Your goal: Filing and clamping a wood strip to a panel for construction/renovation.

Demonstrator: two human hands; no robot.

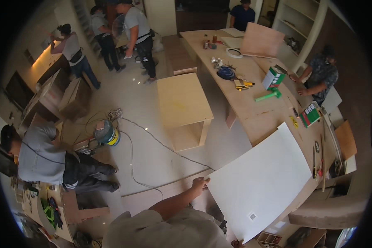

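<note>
A large white panel [260, 177] with a small printed square code lies slanting over the near end of the long wooden worktable [252, 109]. My left hand [200, 184] is closed on the panel's left edge, the arm stretched forward from a light grey sleeve. At the panel's near corner my right hand [238, 244] shows only in part, its fingers closed at the edge; the rest is cut off by the picture's lower border. Beyond the panel's far side, a green-headed mallet [268, 96] and a green-and-white can [310, 115] rest on the tabletop.
A pale wooden cabinet box [184, 99] stands on the floor left of the table. Cables run across the floor from near a bucket [107, 132]. A co-worker [49, 159] bends at the left; another person [320, 76] works across the table. Several others stand farther back.
</note>
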